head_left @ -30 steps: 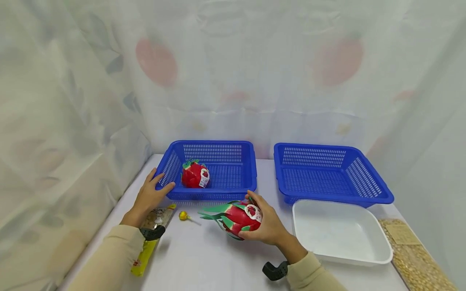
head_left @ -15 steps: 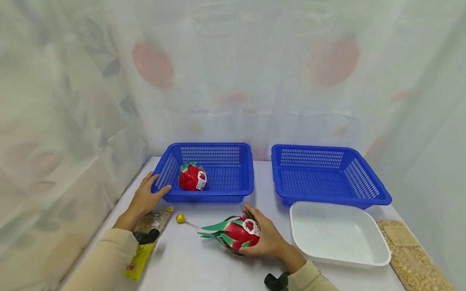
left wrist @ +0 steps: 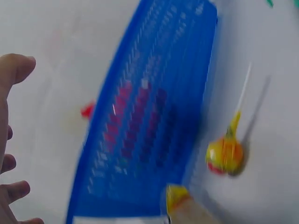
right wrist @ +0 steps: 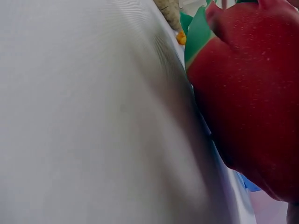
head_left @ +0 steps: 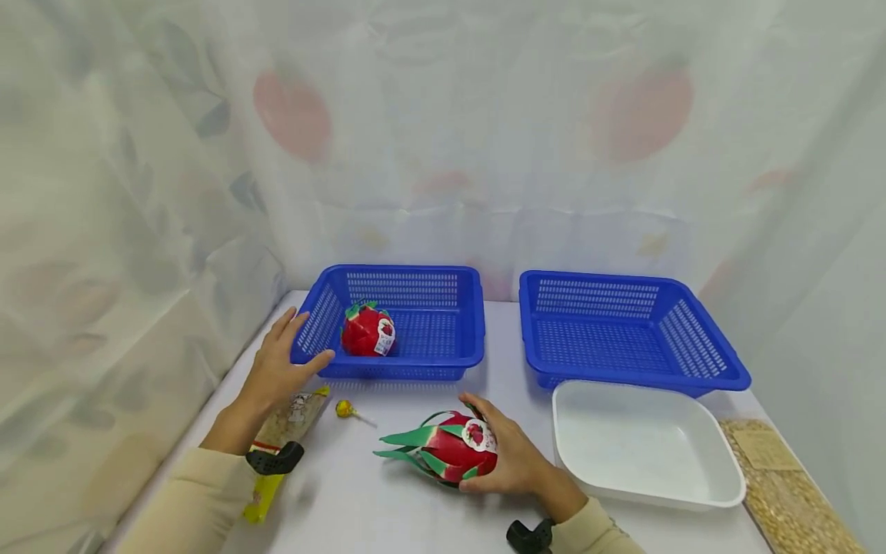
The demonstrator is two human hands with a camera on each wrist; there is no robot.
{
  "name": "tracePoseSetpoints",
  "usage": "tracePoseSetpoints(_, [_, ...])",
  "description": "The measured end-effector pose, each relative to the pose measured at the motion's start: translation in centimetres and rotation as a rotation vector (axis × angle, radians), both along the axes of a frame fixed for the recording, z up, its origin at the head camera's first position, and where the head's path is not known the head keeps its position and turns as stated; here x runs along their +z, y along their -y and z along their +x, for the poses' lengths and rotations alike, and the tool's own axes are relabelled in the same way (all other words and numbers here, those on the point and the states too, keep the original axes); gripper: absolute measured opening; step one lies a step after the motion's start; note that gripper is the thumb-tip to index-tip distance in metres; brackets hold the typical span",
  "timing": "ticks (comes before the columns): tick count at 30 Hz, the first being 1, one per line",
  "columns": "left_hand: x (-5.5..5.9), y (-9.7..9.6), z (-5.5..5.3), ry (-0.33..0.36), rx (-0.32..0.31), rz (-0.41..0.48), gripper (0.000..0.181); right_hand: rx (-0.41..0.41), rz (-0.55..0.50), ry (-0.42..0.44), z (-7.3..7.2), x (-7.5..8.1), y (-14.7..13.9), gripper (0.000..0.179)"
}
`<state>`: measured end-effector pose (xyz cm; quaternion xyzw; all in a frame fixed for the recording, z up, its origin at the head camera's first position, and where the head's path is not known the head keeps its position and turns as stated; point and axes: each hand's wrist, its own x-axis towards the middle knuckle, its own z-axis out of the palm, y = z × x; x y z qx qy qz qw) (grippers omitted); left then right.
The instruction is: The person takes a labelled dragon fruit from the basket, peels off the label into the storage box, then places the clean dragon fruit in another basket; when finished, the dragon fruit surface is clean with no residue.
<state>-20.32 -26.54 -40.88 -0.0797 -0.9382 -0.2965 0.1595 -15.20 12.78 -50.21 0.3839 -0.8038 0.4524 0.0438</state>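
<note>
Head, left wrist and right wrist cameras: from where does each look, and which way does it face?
Head: on the head, facing forward and down over the table; left hand, right hand and sleeves show.
Left wrist: on that wrist, facing the left blue basket and lollipop; fingers show at left edge.
Right wrist: on that wrist, facing the held dragon fruit and table; finger slivers at right edge.
Shared: head and left wrist show the lollipop.

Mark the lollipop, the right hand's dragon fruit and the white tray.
Lollipop point(left wrist: 225, 156): left wrist view, on its round yellow head.
Held dragon fruit point(head_left: 454, 449): head view, on its red skin.
White tray point(head_left: 644, 442): head view, bare floor.
</note>
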Motion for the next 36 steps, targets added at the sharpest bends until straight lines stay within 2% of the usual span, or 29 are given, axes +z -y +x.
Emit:
tracePoseSetpoints(3, [1.0,-1.7,1.0,-0.005,-0.046,0.001,0.084,0.002,0.017,-0.007,0.1,0.0,-0.3,0.109])
tracePoseSetpoints(6, [1.4,-3.5,2.0,-0.017,-0.118,0.032,0.083,0.008,0.032,-0.012,0.1,0.0,-0.5,0.111])
tracePoseSetpoints(9, [1.3,-5.0,2.8,-0.048,-0.231,0.079,0.082,0.019,0.04,-0.018,0.1,-0.1,-0.6,0.112])
tracePoseSetpoints(13, [0.5,-6.5,3.4,-0.073,-0.389,0.135,0.084,0.035,0.034,-0.035,0.1,0.0,-0.6,0.113])
tracePoseSetpoints(15, [0.2,-7.1,3.7,-0.08,-0.44,0.15,0.085,0.039,0.024,-0.037,0.1,0.0,-0.7,0.114])
tracePoseSetpoints(22, [-0.9,-8.6,4.4,-0.05,-0.471,0.165,0.084,0.054,0.01,-0.031,0.1,0.0,-0.7,0.115])
tracePoseSetpoints(27, [-1.3,-10.1,4.9,-0.071,-0.548,0.107,0.089,0.054,0.022,-0.039,0.3,0.0,-0.9,0.116])
tracePoseSetpoints(31, [-1.6,-11.7,5.5,-0.048,-0.613,0.067,0.095,0.059,0.019,-0.041,0.4,-0.1,-0.9,0.116])
tracePoseSetpoints(36, [-2.1,-13.2,5.9,0.002,-0.654,0.079,0.099,0.065,0.013,-0.035,0.5,-0.3,-0.7,0.116])
